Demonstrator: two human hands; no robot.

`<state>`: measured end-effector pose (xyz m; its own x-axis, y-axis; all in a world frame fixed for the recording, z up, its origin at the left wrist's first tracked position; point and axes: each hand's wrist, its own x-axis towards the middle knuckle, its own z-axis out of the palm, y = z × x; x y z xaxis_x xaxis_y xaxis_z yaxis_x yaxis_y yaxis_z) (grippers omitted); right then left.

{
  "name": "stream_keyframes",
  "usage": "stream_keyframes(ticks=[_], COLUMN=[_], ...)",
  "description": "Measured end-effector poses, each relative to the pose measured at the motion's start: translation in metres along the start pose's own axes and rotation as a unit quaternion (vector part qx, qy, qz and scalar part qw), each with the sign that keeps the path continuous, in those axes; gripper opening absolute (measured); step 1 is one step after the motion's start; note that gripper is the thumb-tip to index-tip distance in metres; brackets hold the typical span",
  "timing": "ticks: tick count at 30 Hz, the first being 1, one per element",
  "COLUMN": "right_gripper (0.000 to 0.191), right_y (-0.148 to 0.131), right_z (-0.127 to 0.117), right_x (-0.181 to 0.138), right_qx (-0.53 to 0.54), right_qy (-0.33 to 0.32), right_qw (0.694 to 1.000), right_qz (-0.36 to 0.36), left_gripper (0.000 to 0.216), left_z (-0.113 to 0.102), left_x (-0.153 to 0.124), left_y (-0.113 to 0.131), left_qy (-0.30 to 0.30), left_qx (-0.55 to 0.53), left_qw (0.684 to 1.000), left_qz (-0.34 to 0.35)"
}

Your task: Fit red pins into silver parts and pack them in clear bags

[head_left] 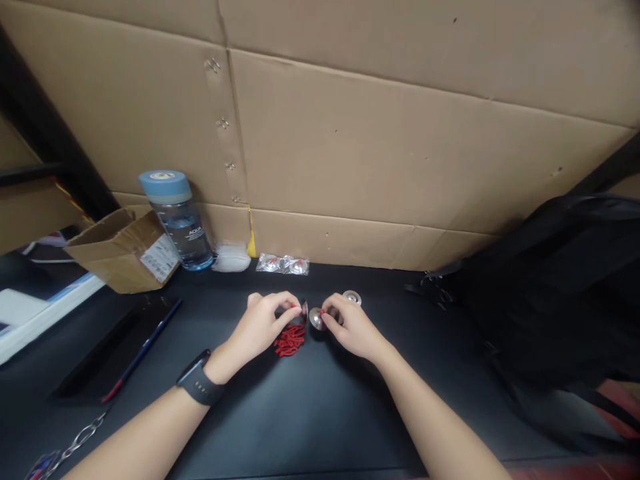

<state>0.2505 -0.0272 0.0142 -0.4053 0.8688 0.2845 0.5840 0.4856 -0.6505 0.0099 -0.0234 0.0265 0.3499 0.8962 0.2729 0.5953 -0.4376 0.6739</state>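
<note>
Two small metal finger cymbals face each other above the black table. My left hand (pixel 274 317), closed in a pinch, grips one finger cymbal (pixel 305 311), seen nearly edge-on, by its red cord. Opposite it, my right hand (pixel 349 325) pinches the red loop of the other finger cymbal (pixel 316 319), whose domed side shows. A narrow gap separates the two discs. Just below my left fingers lies a pile of short red cords (pixel 289 341). Another round metal cymbal (pixel 352 297) lies behind my right hand, which partly hides more metal pieces.
Two bagged cymbals (pixel 283 265) lie at the back beside a stack of clear plastic bags (pixel 231 257). Left of these are a water bottle (pixel 181 223), a cardboard box (pixel 125 253) and a dark phone or tablet (pixel 117 350). A black backpack (pixel 555 300) fills the right side.
</note>
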Motion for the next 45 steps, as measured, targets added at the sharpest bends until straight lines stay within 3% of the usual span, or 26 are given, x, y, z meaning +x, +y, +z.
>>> stream_keyframes(ticks=[9,21,31,34,39,45], right_gripper=[0.011,0.028,0.036,0.038,0.052,0.043], right_y=[-0.015,-0.016,-0.016,-0.014,-0.004,0.003], right_z=[0.017,0.019,0.014,0.009,0.007,0.007], right_x=[0.001,-0.001,0.001,0.000,-0.001,0.000], right_qx=[0.246,0.431,0.429,0.395,0.322,0.159], right_qy=[0.044,-0.041,-0.045,-0.029,-0.024,0.015], right_qw=[0.968,0.897,0.896,0.913,0.942,0.987], right_qz=[0.035,0.090,0.101,0.097,0.091,0.021], left_gripper=[0.022,0.022,0.020,0.022,0.022,0.030], left_z=[0.003,0.001,-0.004,-0.010,-0.028,-0.053], left_x=[-0.001,-0.001,-0.002,0.001,0.009,0.007], left_y=[-0.001,0.001,0.004,0.000,-0.035,-0.087], left_qy=[-0.029,-0.037,-0.060,-0.071,-0.001,0.061], left_qx=[-0.080,-0.086,-0.087,-0.060,0.140,0.340], left_qw=[0.996,0.995,0.994,0.995,0.989,0.930], left_qz=[0.020,0.038,0.041,0.024,-0.041,-0.124])
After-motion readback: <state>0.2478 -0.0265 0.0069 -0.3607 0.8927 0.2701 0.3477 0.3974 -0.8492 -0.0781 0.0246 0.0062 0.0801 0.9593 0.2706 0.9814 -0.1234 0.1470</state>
